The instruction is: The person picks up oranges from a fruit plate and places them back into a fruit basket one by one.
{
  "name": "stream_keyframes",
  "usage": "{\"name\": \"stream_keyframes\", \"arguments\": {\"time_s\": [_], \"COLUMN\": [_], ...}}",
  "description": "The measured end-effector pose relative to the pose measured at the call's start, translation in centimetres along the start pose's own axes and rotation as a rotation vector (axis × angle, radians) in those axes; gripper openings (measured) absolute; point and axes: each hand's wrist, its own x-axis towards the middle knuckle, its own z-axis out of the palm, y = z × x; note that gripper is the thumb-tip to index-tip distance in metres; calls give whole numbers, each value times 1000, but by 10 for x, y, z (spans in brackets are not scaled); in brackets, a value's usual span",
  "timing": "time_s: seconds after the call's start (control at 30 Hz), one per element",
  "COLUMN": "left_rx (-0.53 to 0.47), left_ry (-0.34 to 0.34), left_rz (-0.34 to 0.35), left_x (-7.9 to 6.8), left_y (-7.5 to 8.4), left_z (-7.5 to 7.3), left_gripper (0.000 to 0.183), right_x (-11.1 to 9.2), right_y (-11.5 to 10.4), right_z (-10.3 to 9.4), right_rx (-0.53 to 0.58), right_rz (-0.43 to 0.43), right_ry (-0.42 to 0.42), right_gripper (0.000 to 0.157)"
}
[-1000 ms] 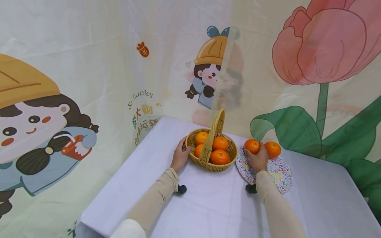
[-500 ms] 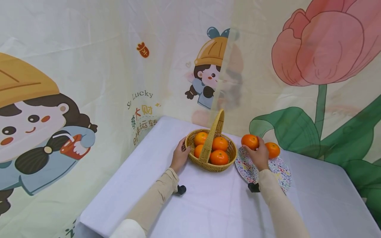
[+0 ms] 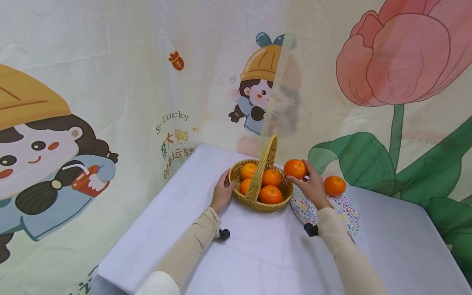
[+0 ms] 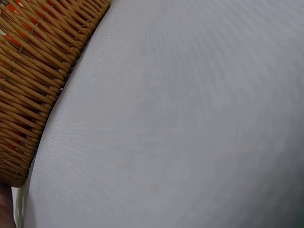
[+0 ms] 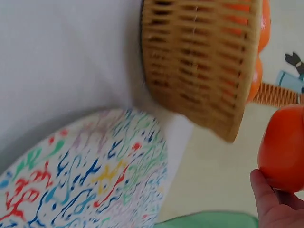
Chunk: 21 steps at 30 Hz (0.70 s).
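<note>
A wicker basket (image 3: 271,208) with a tall arched handle (image 3: 262,168) stands on the table, holding several oranges (image 3: 271,194). My left hand (image 3: 222,190) grips its left rim; in the left wrist view the woven side of the basket (image 4: 38,80) fills the upper left corner. My right hand (image 3: 310,186) pinches one orange (image 3: 295,169) between thumb and fingers, raised beside the basket's right rim. The right wrist view has this orange (image 5: 283,149) at its right edge, off the basket wall (image 5: 194,61). One more orange (image 3: 334,186) sits on the far part of a speckled plate (image 3: 348,213).
A white cloth covers the table (image 3: 258,254). Behind it hang printed curtains (image 3: 206,82) with cartoon figures and a big tulip. The colourful plate (image 5: 95,175) lies close to the basket's right side, partly under my right forearm (image 3: 343,246).
My right hand has lifted an orange off the plate and carried it up and left, toward the basket's right rim. The left hand has stayed at the basket.
</note>
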Motion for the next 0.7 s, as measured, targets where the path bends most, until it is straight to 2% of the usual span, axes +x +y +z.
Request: {"name": "stream_keyframes", "arguments": {"time_s": [0.2,0.53,0.7], "left_rx": [-8,-12,-19], "left_ry": [-1,-3,-12], "left_rz": [0,1,17], "left_x": [1,2,3], "left_y": [0,-1,-4], "left_z": [-1,-3,-2], "left_gripper": [58,58,59], "right_x": [4,15,20], "right_y": [-18,-46,-61], "right_z": [26,66,82], "right_rx": [37,38,80], "right_rz": [-59,-131,-161], "right_ry": [-117,-178,-223], "right_gripper": [87,81,79]}}
